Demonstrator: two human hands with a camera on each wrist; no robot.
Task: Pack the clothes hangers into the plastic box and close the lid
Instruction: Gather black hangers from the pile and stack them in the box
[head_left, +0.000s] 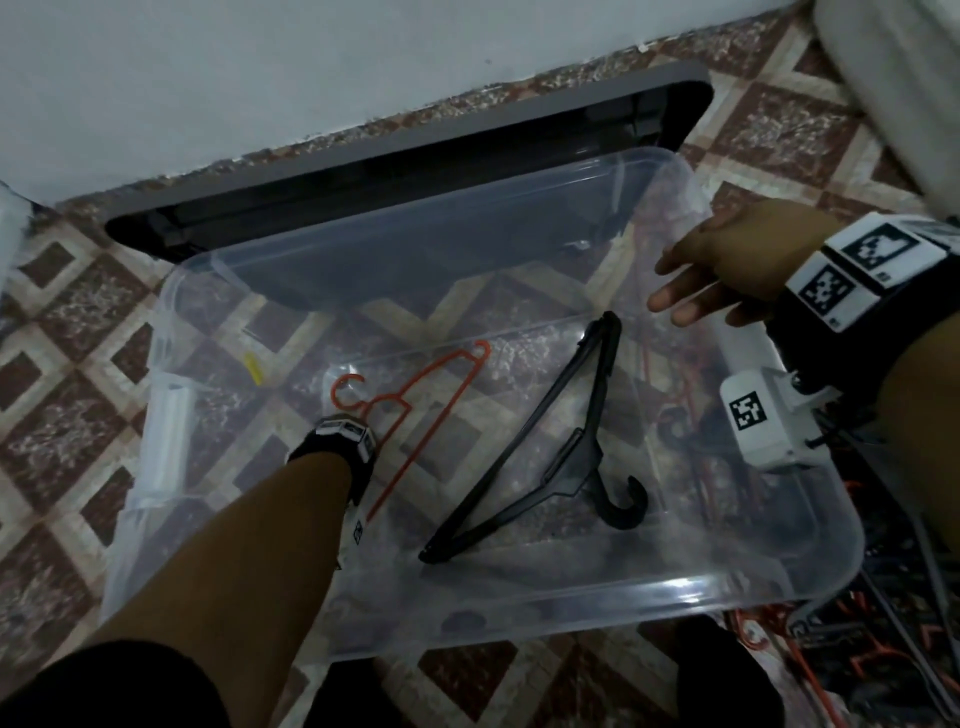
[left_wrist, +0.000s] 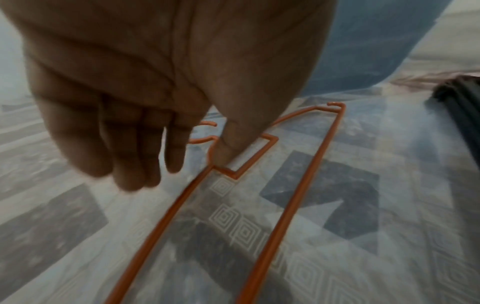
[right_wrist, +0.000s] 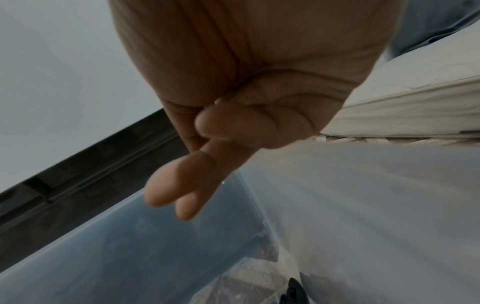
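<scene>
A clear plastic box (head_left: 571, 597) stands open on the patterned floor. Its dark grey lid (head_left: 415, 156) leans on the wall behind it. Inside lie a thin orange hanger (head_left: 431, 384) at the left and a black hanger (head_left: 561, 452) in the middle. My left arm reaches into the box. My left hand (left_wrist: 179, 170) hangs over the orange hanger (left_wrist: 298, 195) with straight fingers, the thumb tip at the hanger's neck. My right hand (head_left: 691, 291) hovers at the box's right rim, fingers loose and holding nothing.
A heap of orange and black hangers (head_left: 883, 623) lies on the floor right of the box. A pale mattress edge (right_wrist: 402, 107) runs along the far right. A white object (head_left: 10, 223) stands at the left edge.
</scene>
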